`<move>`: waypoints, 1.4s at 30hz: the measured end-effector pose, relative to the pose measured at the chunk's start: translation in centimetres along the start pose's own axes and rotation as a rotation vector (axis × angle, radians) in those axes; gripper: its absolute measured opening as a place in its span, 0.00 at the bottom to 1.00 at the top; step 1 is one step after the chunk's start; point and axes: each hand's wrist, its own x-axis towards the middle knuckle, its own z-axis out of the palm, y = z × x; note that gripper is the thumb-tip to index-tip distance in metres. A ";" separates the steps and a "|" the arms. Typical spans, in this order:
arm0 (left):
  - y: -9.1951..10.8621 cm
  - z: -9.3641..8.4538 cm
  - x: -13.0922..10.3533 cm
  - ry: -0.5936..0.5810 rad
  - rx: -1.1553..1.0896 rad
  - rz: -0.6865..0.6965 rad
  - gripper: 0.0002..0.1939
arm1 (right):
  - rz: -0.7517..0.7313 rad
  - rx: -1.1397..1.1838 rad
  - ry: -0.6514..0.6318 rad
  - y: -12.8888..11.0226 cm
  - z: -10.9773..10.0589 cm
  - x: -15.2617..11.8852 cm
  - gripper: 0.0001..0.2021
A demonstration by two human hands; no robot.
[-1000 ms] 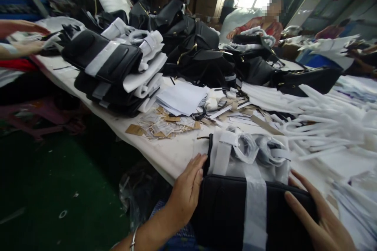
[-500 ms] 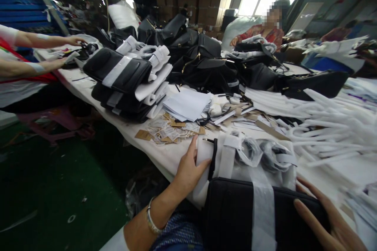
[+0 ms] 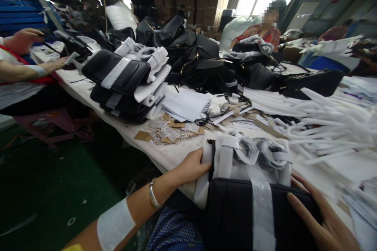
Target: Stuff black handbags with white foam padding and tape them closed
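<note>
At the table's front edge, close to my body, is a black handbag with a translucent strip around its body. Its wrapped handles and white foam padding stick out on the far side. My left hand pinches the bag's left edge, thumb on the near face and the other fingers partly hidden behind the padding. On the right side my right hand grips the bag, thumb across the black face and fingers along its far edge.
Paper tags and white sheets lie beyond the bag. Stacked wrapped bags stand at left, more black bags behind, and white foam strips at right. Co-workers' hands work at far left.
My left hand has lowered, and its fingers have closed in on the bag's left edge. My right hand stays on the bag. The co-worker at left has raised one hand.
</note>
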 end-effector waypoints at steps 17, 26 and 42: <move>-0.8 0.5 0.8 0.000 -0.186 0.048 0.18 | -0.028 0.032 -0.013 0.4 0.3 -0.2 0.36; -0.2 2.4 1.7 0.204 0.079 0.082 0.06 | 0.052 -0.008 -0.028 -0.4 0.2 -0.3 0.37; -0.7 3.1 -10.9 0.204 -0.276 0.102 0.25 | 0.220 -0.031 -0.066 -1.5 -0.1 -0.5 0.41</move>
